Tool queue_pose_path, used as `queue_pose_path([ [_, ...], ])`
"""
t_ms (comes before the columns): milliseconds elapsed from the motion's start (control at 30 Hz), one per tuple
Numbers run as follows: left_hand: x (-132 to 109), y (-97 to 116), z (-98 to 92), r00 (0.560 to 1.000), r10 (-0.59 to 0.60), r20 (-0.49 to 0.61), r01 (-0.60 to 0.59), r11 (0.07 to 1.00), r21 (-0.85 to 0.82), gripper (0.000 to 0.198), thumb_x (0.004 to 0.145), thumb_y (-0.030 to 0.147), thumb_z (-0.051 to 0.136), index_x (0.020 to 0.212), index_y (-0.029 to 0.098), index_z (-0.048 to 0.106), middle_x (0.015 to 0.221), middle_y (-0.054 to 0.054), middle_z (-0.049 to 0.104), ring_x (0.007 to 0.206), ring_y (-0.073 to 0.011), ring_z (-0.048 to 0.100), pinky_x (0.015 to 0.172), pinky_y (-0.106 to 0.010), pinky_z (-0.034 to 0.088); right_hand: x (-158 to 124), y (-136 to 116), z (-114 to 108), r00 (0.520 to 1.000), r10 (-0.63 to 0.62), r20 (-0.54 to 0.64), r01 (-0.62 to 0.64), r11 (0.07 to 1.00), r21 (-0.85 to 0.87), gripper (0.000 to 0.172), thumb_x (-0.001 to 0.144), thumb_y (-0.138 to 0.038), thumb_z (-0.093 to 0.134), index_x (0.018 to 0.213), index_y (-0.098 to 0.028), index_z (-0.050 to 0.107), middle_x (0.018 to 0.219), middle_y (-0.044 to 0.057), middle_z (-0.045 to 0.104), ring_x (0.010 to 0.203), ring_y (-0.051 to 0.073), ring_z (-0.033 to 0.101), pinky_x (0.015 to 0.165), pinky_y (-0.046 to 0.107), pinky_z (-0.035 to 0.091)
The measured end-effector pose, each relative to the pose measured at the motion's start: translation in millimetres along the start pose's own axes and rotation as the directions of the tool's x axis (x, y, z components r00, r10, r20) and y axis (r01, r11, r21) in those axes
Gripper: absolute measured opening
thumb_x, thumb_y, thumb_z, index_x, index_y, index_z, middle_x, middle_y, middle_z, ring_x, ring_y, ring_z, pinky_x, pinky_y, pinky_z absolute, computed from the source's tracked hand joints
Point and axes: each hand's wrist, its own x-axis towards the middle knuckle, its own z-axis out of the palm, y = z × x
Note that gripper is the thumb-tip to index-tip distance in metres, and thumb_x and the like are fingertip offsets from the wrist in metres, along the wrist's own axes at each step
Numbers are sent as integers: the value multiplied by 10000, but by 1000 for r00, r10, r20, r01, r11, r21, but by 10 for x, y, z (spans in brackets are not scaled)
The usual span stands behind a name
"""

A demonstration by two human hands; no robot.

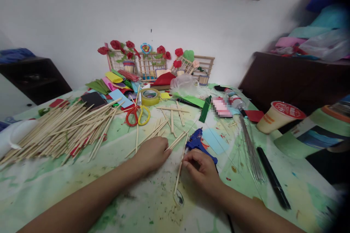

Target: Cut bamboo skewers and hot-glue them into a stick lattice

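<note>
My left hand (154,152) is closed, and a few short wooden sticks (177,141) stick out from its fingertips. With thumb and forefinger my right hand (203,169) pinches a longer wooden stick (178,175), which slants toward me over the tablecloth. Its near end touches a small clear round blob (178,198). Just beyond my right hand lies a blue glue gun (195,139), its handle partly hidden by the hand. More cut sticks (172,120) lie loosely crossed ahead of my hands.
A big pile of wooden sticks (57,127) spreads on the left, near red-and-yellow scissors (138,115) and a tape roll (149,96). On the right are thin wires (250,153), a black pen (273,178), a cup (276,116) and a large jar (308,134). Stick lattices with paper flowers (153,62) line the wall.
</note>
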Motion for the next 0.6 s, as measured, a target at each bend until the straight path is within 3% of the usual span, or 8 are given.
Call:
queue_pose_path([
  [233,47,-138,-51,1000,-8,12,9,994,-106,290,808,336,395,727,172,619,749,-69,648,697,-177,572,570,-252,347,11,-22,-3,1000,-4,0,4,1000,17,101,783,-172,512,734,-168,600,716,30,570,696,148,538,635,266,421],
  [400,49,-219,-143,998,-53,-27,53,999,-9,280,814,360,396,742,176,596,789,-77,641,737,-205,569,596,-276,350,10,-16,-6,1000,-4,10,4,1000,23,96,782,-176,517,732,-175,600,713,29,574,705,153,538,646,281,424],
  [600,3,-178,-122,998,-18,55,24,994,-103,262,812,343,403,748,165,584,765,-67,621,724,-181,569,601,-258,361,15,-33,-5,1000,24,16,-24,999,40,109,778,-188,510,725,-179,604,706,22,571,675,141,534,619,270,422],
])
